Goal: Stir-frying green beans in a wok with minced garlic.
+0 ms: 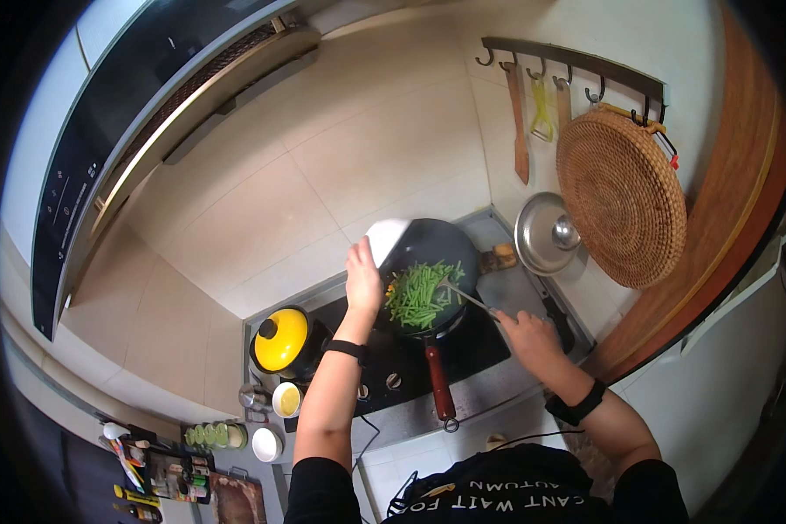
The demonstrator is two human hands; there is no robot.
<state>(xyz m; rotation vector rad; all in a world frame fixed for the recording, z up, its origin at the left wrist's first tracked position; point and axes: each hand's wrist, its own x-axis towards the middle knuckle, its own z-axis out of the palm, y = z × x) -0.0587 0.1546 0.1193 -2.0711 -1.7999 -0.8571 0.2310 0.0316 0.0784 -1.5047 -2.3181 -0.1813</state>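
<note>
Cut green beans point(422, 295) lie in a dark wok point(432, 242) with a red wooden handle point(439, 383), on a black gas hob point(478, 350). A few orange bits show at the beans' left edge. My left hand point(363, 275) holds a white dish point(385, 241), tilted at the wok's upper left rim. The dish's inside is hidden. In my right hand point(530, 337) is the handle of a metal spatula point(468, 296), whose head touches the beans at the wok's right side.
Left on the hob stands a black pot with a yellow lid point(281, 340). Nearer me are a bowl of yellow contents point(289, 399), a white bowl point(266, 445) and green-lidded jars point(216, 435). A metal lid point(543, 232) and a woven tray point(619, 200) are at the right wall.
</note>
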